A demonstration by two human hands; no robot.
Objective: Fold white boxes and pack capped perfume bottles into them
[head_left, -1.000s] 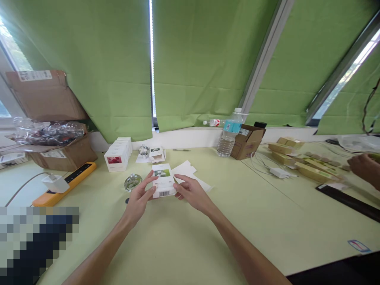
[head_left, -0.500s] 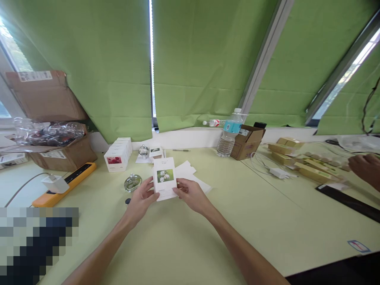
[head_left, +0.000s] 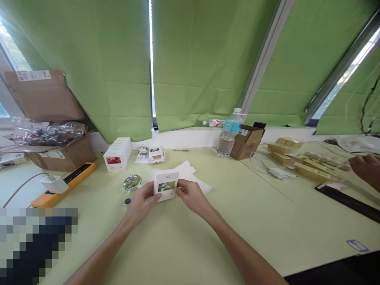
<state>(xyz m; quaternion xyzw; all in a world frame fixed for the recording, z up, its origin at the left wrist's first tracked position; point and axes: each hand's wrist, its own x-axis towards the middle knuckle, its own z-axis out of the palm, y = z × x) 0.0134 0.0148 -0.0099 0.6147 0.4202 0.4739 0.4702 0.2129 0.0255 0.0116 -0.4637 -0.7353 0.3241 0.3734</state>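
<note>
My left hand (head_left: 141, 202) and my right hand (head_left: 190, 194) both grip a small white box (head_left: 165, 185) with a picture of white flowers on green, held just above the pale green table (head_left: 184, 241). The box stands upright, its picture facing me. A round glass bottle (head_left: 132, 183) lies on the table just left of my left hand, with a small dark cap (head_left: 127, 201) beside it. White paper sheets (head_left: 190, 171) lie behind the box.
A row of white boxes (head_left: 117, 154) stands at the back left, near an orange power strip (head_left: 63, 184) and a cardboard box of clear bottles (head_left: 49, 144). A water bottle (head_left: 227, 134) and a small carton (head_left: 247, 141) stand at the back. Another person's hand (head_left: 366, 168) rests at the far right among yellow boxes (head_left: 299, 160).
The white box has turned from lying with its barcode end toward me to standing upright with its flower face toward me, and has come down lower in both hands.
</note>
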